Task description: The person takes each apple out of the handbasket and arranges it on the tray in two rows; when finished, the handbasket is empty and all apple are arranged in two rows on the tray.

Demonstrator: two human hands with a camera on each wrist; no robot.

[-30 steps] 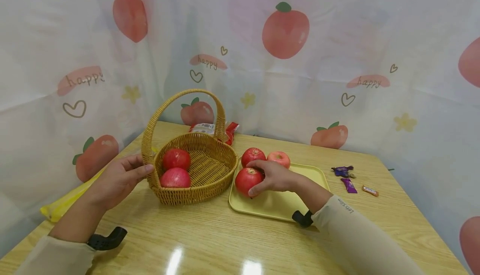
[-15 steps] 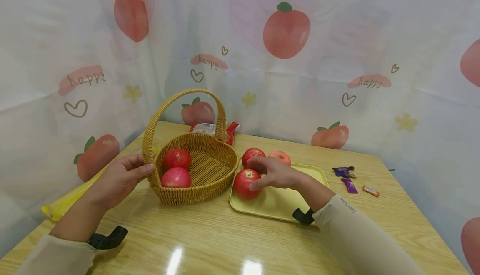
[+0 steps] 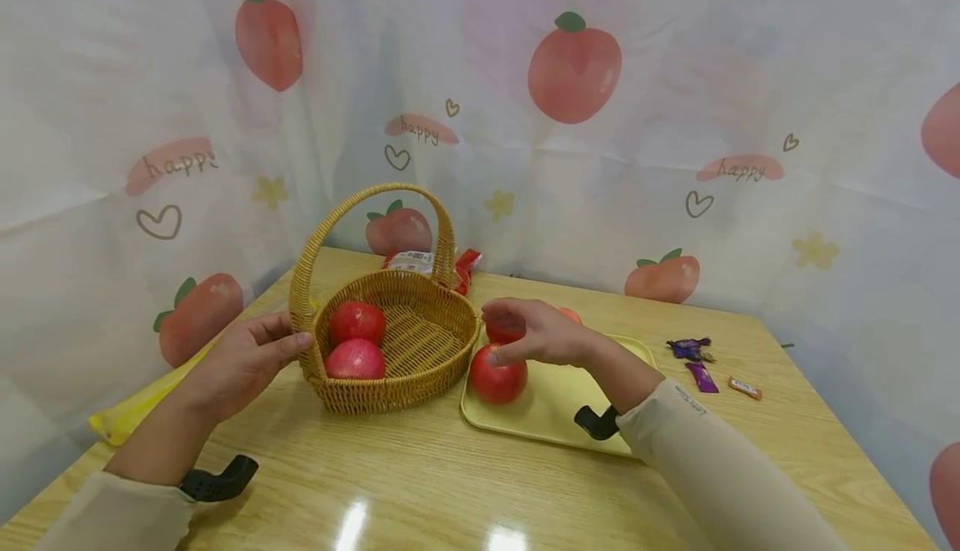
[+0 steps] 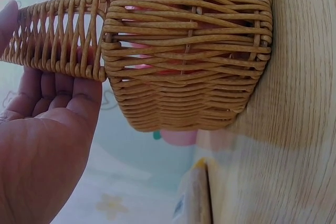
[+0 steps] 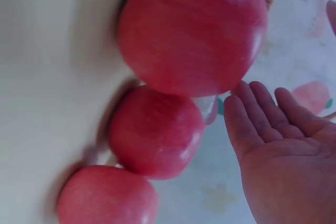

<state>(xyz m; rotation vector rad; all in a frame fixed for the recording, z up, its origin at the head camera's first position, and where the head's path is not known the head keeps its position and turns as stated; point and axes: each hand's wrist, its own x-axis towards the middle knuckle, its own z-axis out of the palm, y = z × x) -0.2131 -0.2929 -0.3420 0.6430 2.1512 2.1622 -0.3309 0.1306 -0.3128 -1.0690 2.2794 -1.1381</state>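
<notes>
My left hand (image 3: 243,359) grips the base of the wicker basket's handle (image 3: 302,284), thumb in front and fingers behind, as the left wrist view also shows. Two red apples (image 3: 356,360) lie inside the basket (image 3: 393,393), at its left end. Over the yellow tray (image 3: 577,397) hovers my right hand (image 3: 543,334), its fingers loosely extended and nothing in its grasp. Below its thumb sits a red apple (image 3: 498,380) at the tray's left end. A second apple (image 5: 157,132) and a paler third one (image 5: 107,195) stand behind, partly hidden by the hand in the head view.
Several small wrapped candies (image 3: 702,378) lie on the table (image 3: 420,476) right of the tray. A red-and-white packet (image 3: 467,270) is behind the basket, and a yellow package (image 3: 142,401) lies along the left edge. A printed curtain (image 3: 480,59) hangs around the back.
My right hand has let go of the front apple on the tray and risen slightly off it. That apple sits a little nearer me. The left hand keeps its grip on the handle.
</notes>
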